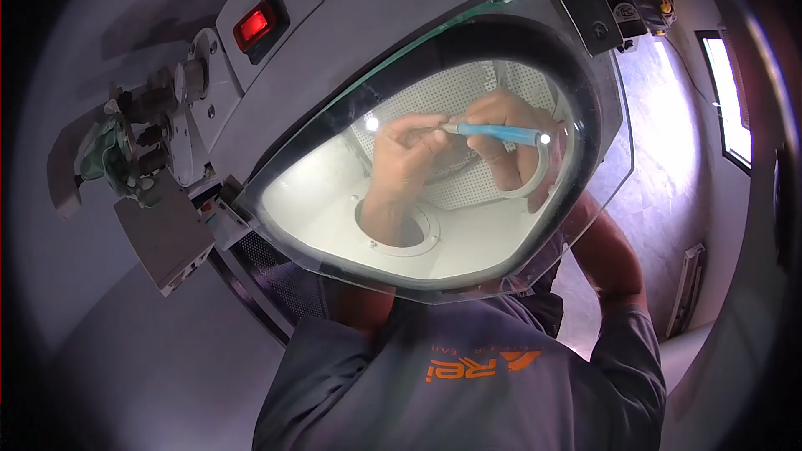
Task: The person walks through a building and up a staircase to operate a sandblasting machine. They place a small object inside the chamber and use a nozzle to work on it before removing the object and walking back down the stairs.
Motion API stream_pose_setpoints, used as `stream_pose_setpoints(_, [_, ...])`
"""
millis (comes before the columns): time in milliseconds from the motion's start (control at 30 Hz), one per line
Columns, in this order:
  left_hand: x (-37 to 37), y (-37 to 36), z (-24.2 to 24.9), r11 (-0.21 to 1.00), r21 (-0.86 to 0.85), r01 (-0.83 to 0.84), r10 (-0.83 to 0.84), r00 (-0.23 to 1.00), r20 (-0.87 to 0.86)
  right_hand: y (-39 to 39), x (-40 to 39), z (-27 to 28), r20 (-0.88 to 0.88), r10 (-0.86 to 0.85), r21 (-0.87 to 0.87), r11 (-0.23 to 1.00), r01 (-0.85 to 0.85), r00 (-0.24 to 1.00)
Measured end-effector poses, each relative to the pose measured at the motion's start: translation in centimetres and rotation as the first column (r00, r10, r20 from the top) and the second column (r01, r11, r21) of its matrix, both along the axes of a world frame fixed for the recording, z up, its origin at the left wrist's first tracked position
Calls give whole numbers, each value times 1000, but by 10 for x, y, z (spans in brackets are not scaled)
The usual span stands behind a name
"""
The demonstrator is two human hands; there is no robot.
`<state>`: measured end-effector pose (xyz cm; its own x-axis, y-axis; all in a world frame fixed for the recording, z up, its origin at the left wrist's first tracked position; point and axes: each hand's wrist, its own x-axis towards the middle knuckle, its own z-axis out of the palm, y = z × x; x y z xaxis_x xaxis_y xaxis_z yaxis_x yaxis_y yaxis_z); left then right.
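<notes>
Both my hands are inside a white cabinet, seen through its glass window [334,138]. My right hand [501,108] is closed round a blue pen-shaped handpiece [499,131] with a pale tip pointing left. From its right end a light hose [539,174] curves down. My left hand [403,154] reaches up through a round port [428,242], its thumb and fingers pinched together right at the handpiece's tip. Whatever lies between those fingers is too small to make out. Behind and below the hands is a perforated panel [480,188].
A lit red switch [257,25] is on the cabinet front at upper left. Fittings and knobs [150,129] with a greenish cloth-like piece [109,154] stick out at the left. A metal hinge bracket [582,4] holds the glass. Yellow-and-black equipment [656,0] is at upper right.
</notes>
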<state>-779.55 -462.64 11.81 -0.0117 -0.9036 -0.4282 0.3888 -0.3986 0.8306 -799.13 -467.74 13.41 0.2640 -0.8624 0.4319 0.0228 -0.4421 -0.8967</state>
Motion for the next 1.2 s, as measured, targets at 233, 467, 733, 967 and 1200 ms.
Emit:
stream_pose_setpoints(233, [-1,0,2,1000,-4,25,-24,995,93,1,-2,2,49,19,111,994,-24,999])
stream_pose_setpoints(467, [-2,1,2,1000,-6,11,-11,998,70,0,0,-2,47,24,46,999,-26,999])
stream_pose_setpoints(733, [-4,2,36,999,-18,-36,39,782,622,-3,-4,3,-130,-57,-192,981,31,990])
stream_pose_setpoints(967, [-3,42,33,958,-259,127,132,604,786,1,-18,10,-515,189,-79,961,-265,836])
stream_pose_setpoints(1200, [21,100,29,829,-387,403,129,536,834,29,-82,5,-427,262,189,962,-198,866])
